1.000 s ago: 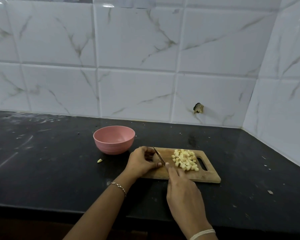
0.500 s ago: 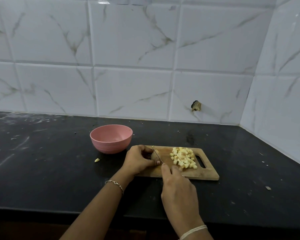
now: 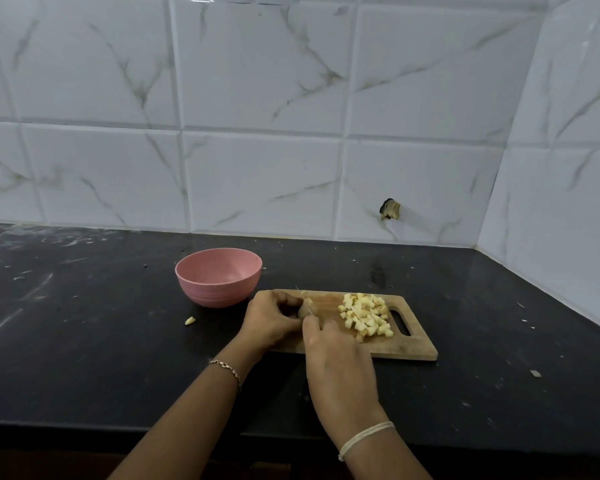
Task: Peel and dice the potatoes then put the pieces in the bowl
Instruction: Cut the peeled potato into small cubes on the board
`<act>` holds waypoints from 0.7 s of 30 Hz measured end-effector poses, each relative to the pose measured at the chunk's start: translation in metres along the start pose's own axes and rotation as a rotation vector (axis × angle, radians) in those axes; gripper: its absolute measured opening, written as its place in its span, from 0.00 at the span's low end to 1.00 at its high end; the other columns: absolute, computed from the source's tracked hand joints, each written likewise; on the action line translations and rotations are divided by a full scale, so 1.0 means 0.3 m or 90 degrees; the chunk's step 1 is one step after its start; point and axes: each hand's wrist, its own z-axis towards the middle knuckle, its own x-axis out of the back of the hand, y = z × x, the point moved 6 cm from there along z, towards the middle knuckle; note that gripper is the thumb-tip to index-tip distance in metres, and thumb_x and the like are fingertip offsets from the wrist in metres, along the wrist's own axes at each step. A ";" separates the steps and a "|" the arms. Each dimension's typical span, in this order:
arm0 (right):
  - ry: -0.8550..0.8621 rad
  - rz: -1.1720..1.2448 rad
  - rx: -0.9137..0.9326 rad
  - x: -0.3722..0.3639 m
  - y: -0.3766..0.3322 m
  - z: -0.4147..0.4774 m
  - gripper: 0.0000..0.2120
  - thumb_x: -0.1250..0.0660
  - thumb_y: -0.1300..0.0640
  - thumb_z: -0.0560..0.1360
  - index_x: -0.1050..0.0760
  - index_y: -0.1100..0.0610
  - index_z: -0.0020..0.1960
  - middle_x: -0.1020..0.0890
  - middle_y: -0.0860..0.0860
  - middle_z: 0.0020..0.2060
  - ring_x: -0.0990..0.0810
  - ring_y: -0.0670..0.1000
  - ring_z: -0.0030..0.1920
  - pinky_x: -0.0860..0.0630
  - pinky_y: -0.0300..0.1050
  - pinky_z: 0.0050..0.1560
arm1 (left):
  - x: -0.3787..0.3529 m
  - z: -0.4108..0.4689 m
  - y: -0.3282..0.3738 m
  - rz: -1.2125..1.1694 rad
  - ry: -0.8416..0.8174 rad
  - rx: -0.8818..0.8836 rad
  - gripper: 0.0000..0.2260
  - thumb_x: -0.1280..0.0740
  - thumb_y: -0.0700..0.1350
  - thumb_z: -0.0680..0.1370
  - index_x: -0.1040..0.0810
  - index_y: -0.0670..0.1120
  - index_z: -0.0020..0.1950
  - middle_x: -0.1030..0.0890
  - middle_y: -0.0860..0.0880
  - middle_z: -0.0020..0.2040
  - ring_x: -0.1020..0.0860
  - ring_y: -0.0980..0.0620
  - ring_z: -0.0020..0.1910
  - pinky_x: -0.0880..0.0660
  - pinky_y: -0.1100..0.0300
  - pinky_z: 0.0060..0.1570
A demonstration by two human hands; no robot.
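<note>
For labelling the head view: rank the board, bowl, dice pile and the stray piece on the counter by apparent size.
Largest to smallest:
1. board
2. bowl
3. dice pile
4. stray piece
All lie at similar depth, so the order is safe.

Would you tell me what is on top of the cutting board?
Potato cubes lie heaped at its right end. The left hand holds a piece against the knife, whose handle the right hand covers.
</note>
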 end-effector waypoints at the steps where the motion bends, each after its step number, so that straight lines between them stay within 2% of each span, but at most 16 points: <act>1: -0.001 -0.001 0.002 0.004 0.001 0.002 0.21 0.38 0.61 0.80 0.39 0.56 0.71 0.25 0.54 0.56 0.23 0.49 0.48 0.30 0.39 0.42 | -0.001 -0.004 0.004 0.004 0.007 -0.004 0.15 0.22 0.40 0.68 0.17 0.43 0.53 0.17 0.51 0.49 0.19 0.57 0.50 0.23 0.67 0.48; 4: -0.012 -0.006 0.005 0.014 0.010 -0.008 0.19 0.39 0.61 0.81 0.38 0.55 0.70 0.25 0.53 0.54 0.26 0.48 0.44 0.30 0.39 0.40 | -0.003 -0.012 0.010 0.018 0.030 -0.022 0.16 0.21 0.42 0.67 0.17 0.45 0.52 0.16 0.53 0.48 0.19 0.62 0.46 0.24 0.72 0.43; 8: -0.018 0.003 0.004 0.026 0.019 -0.040 0.18 0.39 0.60 0.80 0.39 0.53 0.69 0.26 0.52 0.53 0.31 0.47 0.43 0.32 0.39 0.42 | -0.006 -0.016 0.009 0.028 0.029 -0.033 0.17 0.19 0.42 0.65 0.15 0.45 0.52 0.15 0.53 0.47 0.18 0.62 0.44 0.24 0.74 0.42; 14: -0.016 0.007 0.002 0.018 0.013 0.018 0.17 0.40 0.63 0.80 0.36 0.54 0.68 0.24 0.52 0.51 0.27 0.48 0.44 0.30 0.40 0.41 | -0.002 -0.009 0.003 0.010 0.020 -0.030 0.12 0.21 0.41 0.68 0.16 0.44 0.51 0.16 0.52 0.46 0.18 0.60 0.44 0.25 0.74 0.41; 17: -0.008 0.022 -0.004 0.026 0.024 0.033 0.15 0.42 0.64 0.80 0.34 0.55 0.65 0.23 0.51 0.49 0.23 0.49 0.46 0.29 0.41 0.41 | -0.002 -0.007 -0.003 0.013 0.028 -0.029 0.13 0.20 0.42 0.67 0.16 0.43 0.50 0.15 0.52 0.45 0.18 0.59 0.44 0.23 0.72 0.43; 21: -0.006 0.032 0.010 0.038 0.033 0.011 0.15 0.43 0.64 0.80 0.33 0.53 0.65 0.22 0.50 0.47 0.23 0.49 0.46 0.28 0.41 0.41 | -0.005 0.002 -0.001 0.010 0.019 -0.024 0.16 0.19 0.42 0.64 0.16 0.43 0.50 0.15 0.51 0.46 0.17 0.58 0.44 0.21 0.68 0.45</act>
